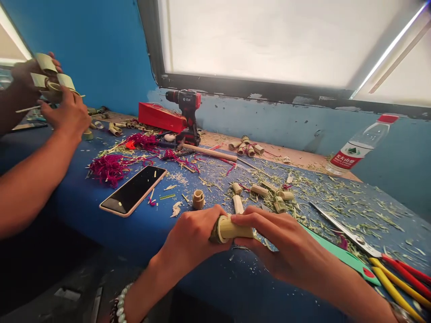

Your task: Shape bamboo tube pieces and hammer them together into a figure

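Between my two hands is a piece of bamboo (pixel 235 229), a pale peeled length with a wider, green-edged ring section at its left end. My left hand (pixel 195 242) wraps round the ring end. Thumb and fingers of my right hand (pixel 279 237) pinch the pale length from the right. Just beyond the hands, a small stepped bamboo piece (pixel 198 199) stands upright on the blue table (pixel 215 269). Another pale bamboo piece (pixel 238 204) lies behind the held one, partly hidden by my hands.
At left, a co-worker's hands (pixel 69 110) hold joined bamboo tubes. A phone (pixel 134 190), magenta string (pixel 107 168), a hammer (pixel 208 151) and a cordless drill (pixel 188 112) lie or stand beyond. Right are scissors (pixel 360 242), yellow-handled pliers (pixel 393 287), a green-handled tool (pixel 340 251), shavings and a bottle (pixel 360 146).
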`<state>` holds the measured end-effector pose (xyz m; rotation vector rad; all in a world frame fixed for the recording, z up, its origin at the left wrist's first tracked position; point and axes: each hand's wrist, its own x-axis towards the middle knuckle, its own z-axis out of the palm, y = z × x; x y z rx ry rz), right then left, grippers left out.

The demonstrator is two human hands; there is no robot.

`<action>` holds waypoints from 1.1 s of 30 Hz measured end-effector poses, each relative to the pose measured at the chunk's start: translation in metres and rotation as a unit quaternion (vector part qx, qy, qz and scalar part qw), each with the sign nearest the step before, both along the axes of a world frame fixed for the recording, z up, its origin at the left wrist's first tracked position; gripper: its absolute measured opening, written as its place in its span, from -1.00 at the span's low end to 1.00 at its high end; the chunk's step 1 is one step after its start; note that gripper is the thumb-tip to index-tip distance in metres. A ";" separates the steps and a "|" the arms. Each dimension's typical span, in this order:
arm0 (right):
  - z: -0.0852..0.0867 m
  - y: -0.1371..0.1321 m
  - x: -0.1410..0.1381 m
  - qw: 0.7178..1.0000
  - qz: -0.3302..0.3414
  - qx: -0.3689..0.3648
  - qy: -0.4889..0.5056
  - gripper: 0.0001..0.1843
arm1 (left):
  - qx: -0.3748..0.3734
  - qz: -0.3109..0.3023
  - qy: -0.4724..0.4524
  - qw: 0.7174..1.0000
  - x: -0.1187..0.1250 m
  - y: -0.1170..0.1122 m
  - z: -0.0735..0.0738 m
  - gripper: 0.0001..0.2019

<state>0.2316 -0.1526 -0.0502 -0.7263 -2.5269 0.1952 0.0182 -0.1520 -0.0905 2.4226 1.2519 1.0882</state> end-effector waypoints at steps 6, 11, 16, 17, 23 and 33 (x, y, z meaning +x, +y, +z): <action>0.016 -0.005 -0.006 0.989 0.007 0.059 -0.135 -0.76 | 0.044 -0.010 0.018 0.999 -0.002 0.002 -0.008 -0.70; 0.023 -0.004 -0.011 0.978 0.024 0.102 -0.180 -0.72 | 0.035 0.004 0.036 0.999 -0.002 0.001 -0.007 -0.72; 0.022 -0.002 -0.016 0.980 0.018 0.080 -0.179 -0.74 | -0.006 0.015 0.057 0.998 -0.002 -0.002 -0.003 -0.75; 0.022 -0.002 -0.016 0.983 0.025 0.065 -0.170 -0.75 | -0.008 0.017 0.062 0.998 -0.002 -0.002 -0.003 -0.75; 0.027 0.000 -0.020 0.988 0.050 -0.001 -0.144 -0.76 | -0.017 0.018 0.075 0.997 -0.004 -0.003 0.000 -0.74; 0.041 -0.002 -0.034 0.993 -0.002 -0.075 -0.096 -0.93 | -0.064 0.023 0.015 0.998 -0.006 -0.006 0.003 -0.80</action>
